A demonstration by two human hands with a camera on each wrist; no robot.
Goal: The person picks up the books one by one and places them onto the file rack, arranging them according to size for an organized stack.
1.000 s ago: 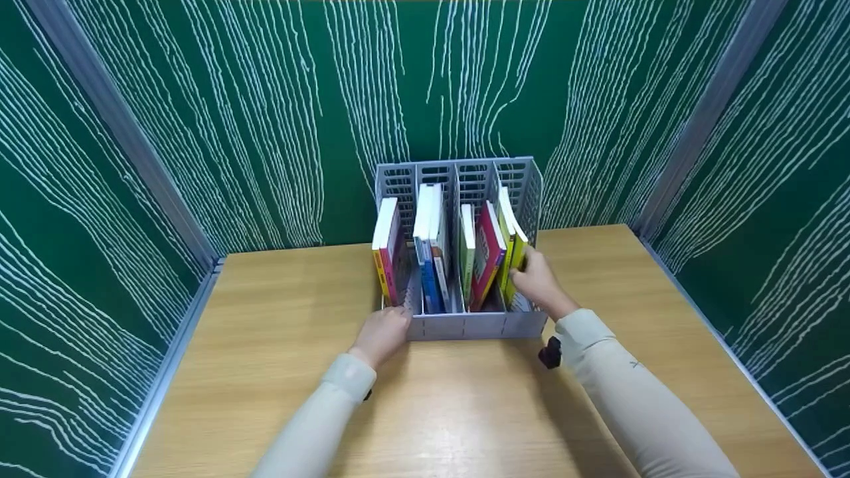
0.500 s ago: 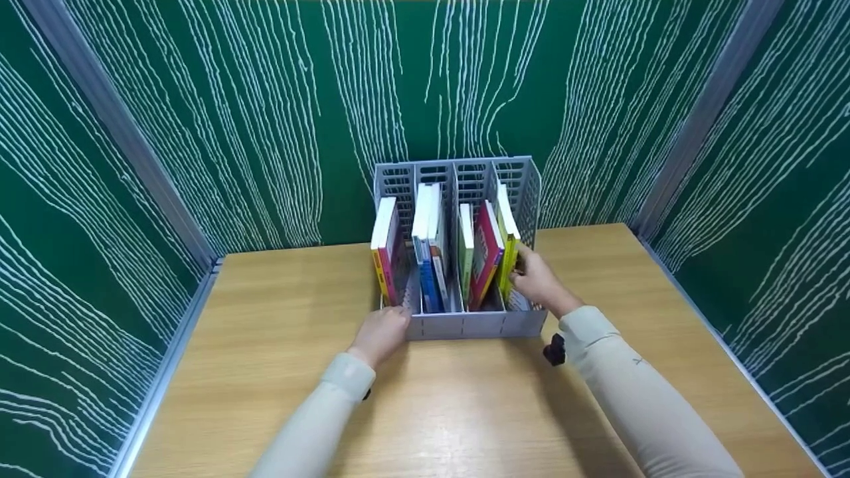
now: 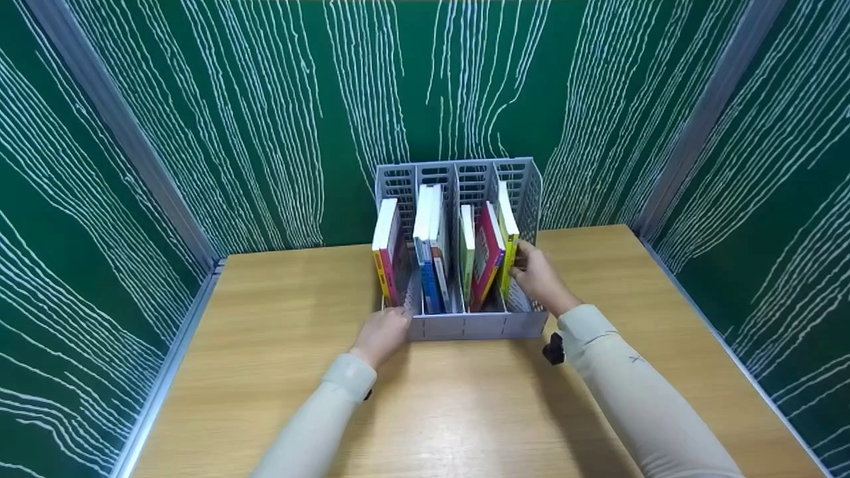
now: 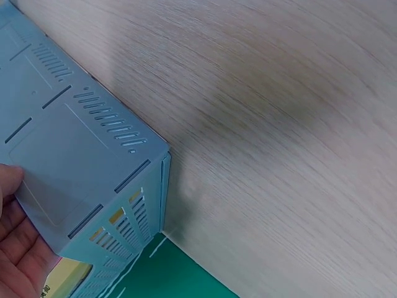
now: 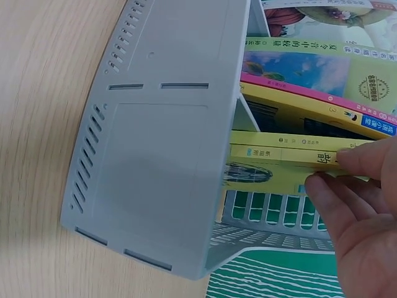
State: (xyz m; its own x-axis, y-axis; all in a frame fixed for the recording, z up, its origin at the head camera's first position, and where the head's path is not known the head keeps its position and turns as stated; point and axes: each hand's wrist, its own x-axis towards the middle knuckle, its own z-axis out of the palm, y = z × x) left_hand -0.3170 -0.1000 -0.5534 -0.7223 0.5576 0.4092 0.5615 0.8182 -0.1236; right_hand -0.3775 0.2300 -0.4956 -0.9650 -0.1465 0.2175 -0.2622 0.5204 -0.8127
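A grey file holder (image 3: 478, 326) with upright compartments stands on the table, several books inside. My left hand (image 3: 382, 332) grips its front wall near the left corner, thumb outside and fingers behind the rim, as the left wrist view shows. In the rightmost compartment two thin yellow books (image 5: 273, 154) stand side by side against the divider. My right hand (image 3: 539, 282) pinches the outer yellow book, thumb (image 5: 363, 158) at its spine and fingertips on its cover. Left of that divider are a red book (image 3: 488, 249) and a light-green book (image 3: 467, 245).
White-topped books with blue spines (image 3: 428, 265) fill part of the second compartment. Yellow and pink spined books (image 3: 385, 265) lean in the leftmost one. The wooden table (image 3: 451, 411) meets green walls (image 3: 265, 133) with white lines behind and on both sides.
The outer yellow book has shifted left, closing up against the one beside it. My right hand moved slightly with it. My left hand has stayed on the holder's front wall.
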